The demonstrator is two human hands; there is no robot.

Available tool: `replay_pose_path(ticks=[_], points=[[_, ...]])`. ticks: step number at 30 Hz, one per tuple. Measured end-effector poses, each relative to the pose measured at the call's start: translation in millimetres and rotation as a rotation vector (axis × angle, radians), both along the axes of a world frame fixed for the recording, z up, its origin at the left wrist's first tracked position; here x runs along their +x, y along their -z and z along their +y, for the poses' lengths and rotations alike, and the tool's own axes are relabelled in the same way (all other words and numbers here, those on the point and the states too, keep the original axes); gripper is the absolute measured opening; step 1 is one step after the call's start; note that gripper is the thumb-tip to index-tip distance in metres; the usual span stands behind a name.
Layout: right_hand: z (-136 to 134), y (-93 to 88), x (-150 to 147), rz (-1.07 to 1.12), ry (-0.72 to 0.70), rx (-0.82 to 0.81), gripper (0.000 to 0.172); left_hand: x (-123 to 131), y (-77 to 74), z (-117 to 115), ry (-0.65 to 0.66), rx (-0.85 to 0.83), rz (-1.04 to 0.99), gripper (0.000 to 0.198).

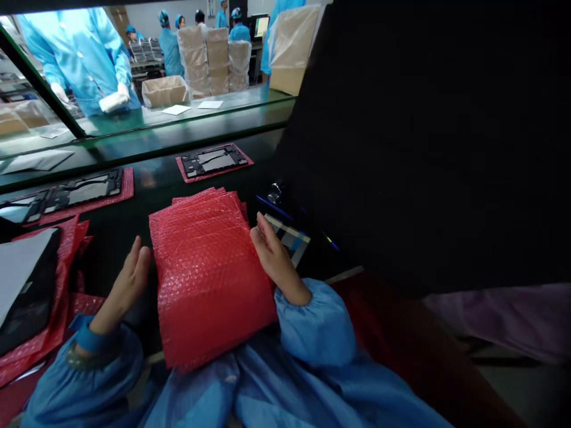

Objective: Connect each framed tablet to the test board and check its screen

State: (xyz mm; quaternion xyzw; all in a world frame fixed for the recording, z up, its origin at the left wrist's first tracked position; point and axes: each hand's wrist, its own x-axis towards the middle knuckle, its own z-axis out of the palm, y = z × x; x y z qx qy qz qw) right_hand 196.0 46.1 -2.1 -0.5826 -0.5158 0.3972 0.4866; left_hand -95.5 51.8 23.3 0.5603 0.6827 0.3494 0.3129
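Observation:
A stack of red bubble-wrap bags point(209, 261) lies in front of me, its near edge reaching my blue smock. On the left side of the stack, my left hand point(129, 276) is held upright with its fingers straight, a small gap between it and the bags. At the right edge, my right hand point(274, 252) rests its flat palm side along the stack, fingers stretched out. Neither hand grips anything. Behind the stack, a dark device panel point(214, 160) sits on a red bubble-wrap sheet.
More panels point(89, 189) lie on red wrap at the left, above a dark panel with a white sheet point(27, 279) on further wrap. A large black board point(423, 148) blocks the right side. Across the bench, a person in a blue smock point(75, 53) holds a white item.

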Motion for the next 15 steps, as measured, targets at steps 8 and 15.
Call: replay_pose_path(ticks=[8,15], points=[[12.8,-15.4,-7.3,-0.004,-0.082,-0.008,0.087,29.4,-14.4,32.2,0.141,0.057,0.055,0.091],[-52.9,25.9,16.4,-0.255,0.145,0.520,0.066,25.6,-39.4,125.5,0.225,0.125,0.100,0.073]])
